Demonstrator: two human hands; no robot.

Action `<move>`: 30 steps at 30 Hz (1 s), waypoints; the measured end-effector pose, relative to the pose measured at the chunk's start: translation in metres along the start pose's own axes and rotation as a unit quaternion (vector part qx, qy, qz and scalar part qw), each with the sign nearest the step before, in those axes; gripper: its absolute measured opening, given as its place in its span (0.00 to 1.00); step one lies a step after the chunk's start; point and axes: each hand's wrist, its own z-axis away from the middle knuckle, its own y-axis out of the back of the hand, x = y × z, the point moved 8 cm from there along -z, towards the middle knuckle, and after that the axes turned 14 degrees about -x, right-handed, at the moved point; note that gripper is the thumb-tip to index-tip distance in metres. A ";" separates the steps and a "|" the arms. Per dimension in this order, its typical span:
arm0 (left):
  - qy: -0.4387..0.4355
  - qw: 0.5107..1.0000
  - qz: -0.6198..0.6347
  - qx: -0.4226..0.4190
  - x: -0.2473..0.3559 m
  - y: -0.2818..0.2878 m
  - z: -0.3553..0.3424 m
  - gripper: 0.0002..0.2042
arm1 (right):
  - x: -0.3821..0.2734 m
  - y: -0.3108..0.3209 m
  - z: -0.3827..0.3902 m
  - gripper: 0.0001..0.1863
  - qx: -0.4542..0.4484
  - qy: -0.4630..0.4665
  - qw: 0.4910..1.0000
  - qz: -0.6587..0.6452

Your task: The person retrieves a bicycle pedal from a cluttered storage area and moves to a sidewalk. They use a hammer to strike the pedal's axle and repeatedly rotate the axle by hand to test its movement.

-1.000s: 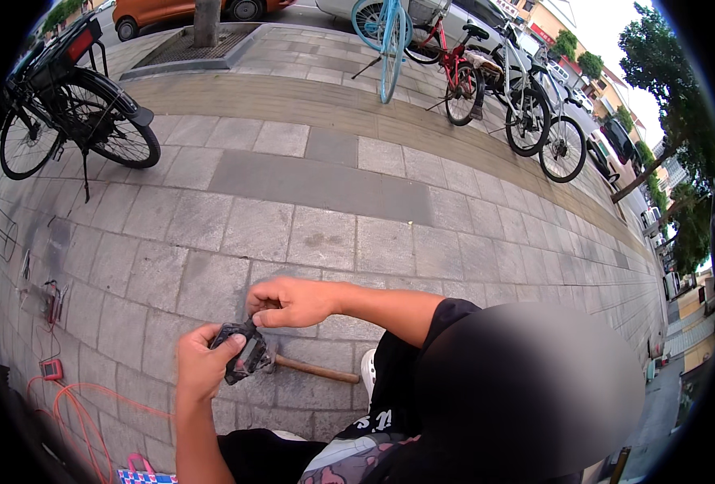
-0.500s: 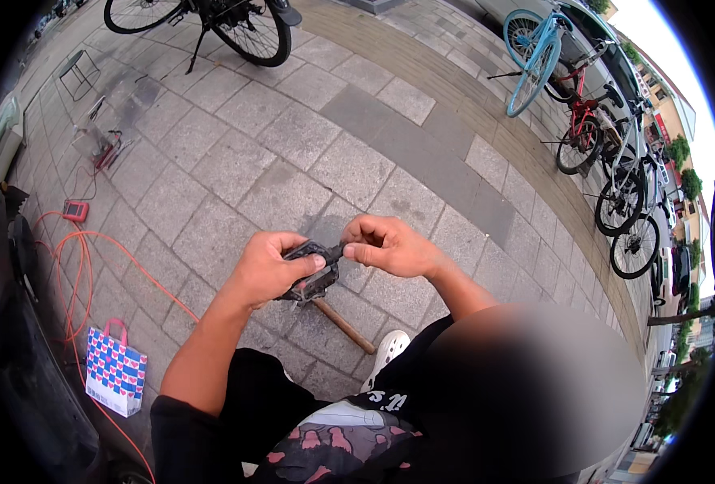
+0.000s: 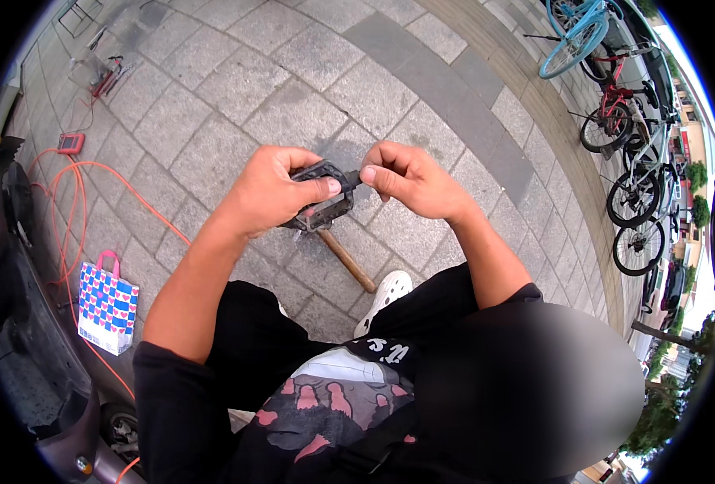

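My left hand [image 3: 273, 192] is closed round a black bicycle pedal [image 3: 331, 214], its thumb pressed across the pedal's frame. At the pedal's axle end, the thumb and bent fingers of my right hand [image 3: 418, 184] pinch the short dark stub [image 3: 352, 179]. What the right fingertips cover is hidden. Both hands hold the pedal up in front of me, above the paving. Beneath it a wooden handle [image 3: 348, 262] lies on the ground, pointing toward my white shoe [image 3: 385, 300]; its far end is hidden behind the pedal.
An orange hose [image 3: 143, 198] winds along the left beside a checked paper bag [image 3: 109, 306] and a red device [image 3: 71, 143]. A dark vehicle body [image 3: 39, 379] stands at the left edge. Red-handled tools [image 3: 109, 79] lie farther off. Parked bicycles [image 3: 635, 194] line the right.
The view has shifted, so hands and pedal appear higher in the picture. The left hand still grips the pedal, and the right still pinches its axle end.
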 end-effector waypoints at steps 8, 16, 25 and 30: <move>0.013 1.000 -0.002 -0.004 0.005 0.001 -0.001 0.12 | -0.009 0.003 0.004 0.09 -0.004 0.058 0.998 -0.018; 0.007 1.000 -0.006 -0.005 -0.003 0.005 -0.004 0.11 | -0.001 0.006 0.000 0.09 0.021 0.019 0.999 0.025; 0.005 1.000 -0.002 0.002 -0.005 0.003 -0.007 0.13 | 0.004 0.005 -0.002 0.18 0.027 -0.035 0.999 0.011; -0.001 1.000 0.005 -0.010 -0.006 0.003 -0.006 0.13 | 0.005 0.005 0.001 0.11 0.011 0.013 1.000 -0.002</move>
